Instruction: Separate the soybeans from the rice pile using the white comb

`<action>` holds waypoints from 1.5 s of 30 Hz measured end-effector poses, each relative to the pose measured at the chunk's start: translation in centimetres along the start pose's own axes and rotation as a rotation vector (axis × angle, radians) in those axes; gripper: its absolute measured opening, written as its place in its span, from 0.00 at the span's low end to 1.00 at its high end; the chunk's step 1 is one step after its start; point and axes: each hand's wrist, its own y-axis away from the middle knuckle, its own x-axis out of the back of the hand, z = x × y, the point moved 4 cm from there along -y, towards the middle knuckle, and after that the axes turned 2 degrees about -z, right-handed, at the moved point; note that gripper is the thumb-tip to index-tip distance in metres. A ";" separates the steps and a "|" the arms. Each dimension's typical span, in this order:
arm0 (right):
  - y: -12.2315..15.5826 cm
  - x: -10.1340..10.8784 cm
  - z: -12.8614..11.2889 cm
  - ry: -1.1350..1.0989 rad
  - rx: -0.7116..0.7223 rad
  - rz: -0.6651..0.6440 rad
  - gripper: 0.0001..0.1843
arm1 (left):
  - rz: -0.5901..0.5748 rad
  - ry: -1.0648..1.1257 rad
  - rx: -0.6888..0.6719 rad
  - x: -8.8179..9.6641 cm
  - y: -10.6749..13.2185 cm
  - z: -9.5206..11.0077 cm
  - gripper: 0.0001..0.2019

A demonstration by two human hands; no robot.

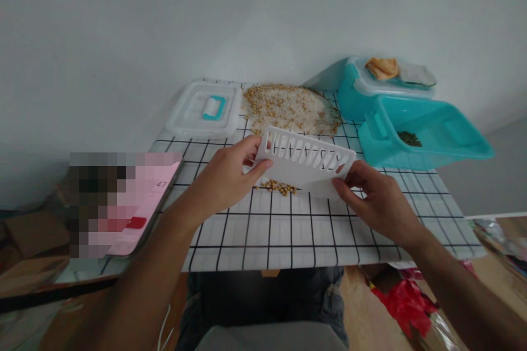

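Observation:
A white slotted plastic piece (302,167) stands tilted over the middle of the checked cloth, its row of slots along the top. My left hand (233,173) pinches its left end, thumb on the near face. At the right end, my right hand (373,197) grips it between thumb and fingers. Just below its near face lies a small group of yellowish beans (280,187) on the cloth. Behind it spreads a pile of white grains mixed with yellowish beans (292,107).
A clear lid with a teal handle (206,109) lies back left. An open teal bin (428,126) holding a small dark green heap stands right, before a lidded teal bin (349,82) with a folded cloth (382,67) on top. A pink-screened device (140,208) rests at the left edge.

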 end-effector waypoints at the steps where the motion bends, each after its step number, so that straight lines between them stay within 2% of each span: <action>1: -0.2 0.1 0.0 0.000 0.003 0.008 0.10 | 0.004 0.005 -0.007 0.0 -0.2 0.0 0.11; 8: -1.1 0.7 0.1 0.005 0.031 0.013 0.10 | 0.020 0.008 -0.027 0.0 -0.8 0.2 0.10; 20: -1.3 0.8 -0.2 0.018 0.058 -0.055 0.12 | 0.033 0.000 0.006 0.2 0.6 -0.1 0.13; 27: -2.4 0.6 0.4 0.009 0.062 -0.040 0.13 | 0.056 0.027 0.005 0.2 -0.1 -0.3 0.14; 40: -3.5 0.3 0.3 -0.065 0.098 -0.064 0.11 | 0.066 0.059 0.044 0.2 0.6 -0.8 0.14; 45: -4.0 0.4 0.7 -0.035 0.107 -0.030 0.11 | 0.084 0.056 0.032 0.2 0.2 -0.8 0.14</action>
